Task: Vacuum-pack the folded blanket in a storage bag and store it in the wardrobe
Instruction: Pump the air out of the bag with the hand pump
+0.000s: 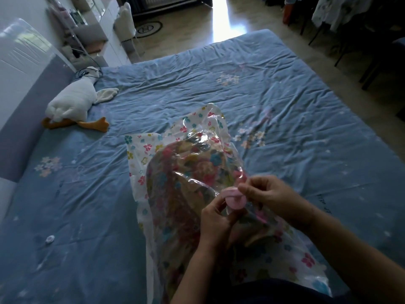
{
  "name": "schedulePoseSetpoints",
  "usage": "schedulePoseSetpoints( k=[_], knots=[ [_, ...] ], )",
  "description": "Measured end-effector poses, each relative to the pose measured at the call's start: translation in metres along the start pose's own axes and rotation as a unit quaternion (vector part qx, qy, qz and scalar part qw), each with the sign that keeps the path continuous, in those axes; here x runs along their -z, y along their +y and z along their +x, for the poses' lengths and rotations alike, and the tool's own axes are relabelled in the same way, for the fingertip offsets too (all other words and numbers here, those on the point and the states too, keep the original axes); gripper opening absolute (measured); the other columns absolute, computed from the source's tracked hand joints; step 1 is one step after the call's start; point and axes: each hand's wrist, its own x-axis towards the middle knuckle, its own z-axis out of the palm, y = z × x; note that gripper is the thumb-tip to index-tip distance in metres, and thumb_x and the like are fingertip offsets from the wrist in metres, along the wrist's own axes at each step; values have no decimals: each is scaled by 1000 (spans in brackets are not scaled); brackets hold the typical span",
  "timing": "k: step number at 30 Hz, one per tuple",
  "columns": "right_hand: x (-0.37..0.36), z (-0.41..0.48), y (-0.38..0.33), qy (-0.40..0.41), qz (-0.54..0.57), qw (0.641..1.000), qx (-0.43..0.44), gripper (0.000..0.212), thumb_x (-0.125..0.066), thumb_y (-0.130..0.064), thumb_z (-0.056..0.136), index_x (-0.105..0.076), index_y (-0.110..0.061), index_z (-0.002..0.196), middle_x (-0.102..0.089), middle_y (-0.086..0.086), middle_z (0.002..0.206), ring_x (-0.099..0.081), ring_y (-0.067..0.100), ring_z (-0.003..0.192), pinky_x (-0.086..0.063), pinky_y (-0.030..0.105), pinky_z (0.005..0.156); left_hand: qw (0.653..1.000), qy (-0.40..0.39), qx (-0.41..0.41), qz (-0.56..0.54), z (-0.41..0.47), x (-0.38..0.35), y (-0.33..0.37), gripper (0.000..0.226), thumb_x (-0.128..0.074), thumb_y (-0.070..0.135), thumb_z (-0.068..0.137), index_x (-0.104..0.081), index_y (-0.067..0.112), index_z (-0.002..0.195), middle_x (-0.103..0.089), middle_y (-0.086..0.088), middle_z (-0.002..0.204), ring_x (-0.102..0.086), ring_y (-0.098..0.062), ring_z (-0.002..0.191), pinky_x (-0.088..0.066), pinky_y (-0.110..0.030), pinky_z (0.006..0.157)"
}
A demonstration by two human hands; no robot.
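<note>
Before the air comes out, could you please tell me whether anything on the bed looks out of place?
A small white round piece lies loose on the sheet, well left of the bag, away from the valve that the left hand and right hand hold. It may be a cap; too small to tell.

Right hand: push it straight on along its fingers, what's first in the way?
The pink valve on the storage bag; the right hand seems to pinch it now. Just past it is the left hand, though depth is unclear.

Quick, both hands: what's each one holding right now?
Left hand: pinches the storage bag at the pink valve.
Right hand: pinches the pink valve's rim.
</note>
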Motion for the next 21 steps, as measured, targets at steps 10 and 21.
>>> schedulePoseSetpoints(
  k=[10,21],
  knots=[
    [4,1,-6,-14,-1,1000,12,53,-66,-48,80,-57,4,70,-51,9,57,-47,13,48,-41,25,48,1000,-1,10,7,-2,-2,1,40,-83,7,73,-72,19,110,-74,4,107,-68,-15,106,-54,-39,96],
    [10,-7,-51,-51,113,986,111,27,-64,-31,84,-61,-13,64,-48,-1,51,-42,12,45,-37,17,44,1000,2,19,-9,-4,-2,0,43,-84,8,73,-72,21,113,-74,6,107,-68,-12,105,-53,-29,91]
  ],
)
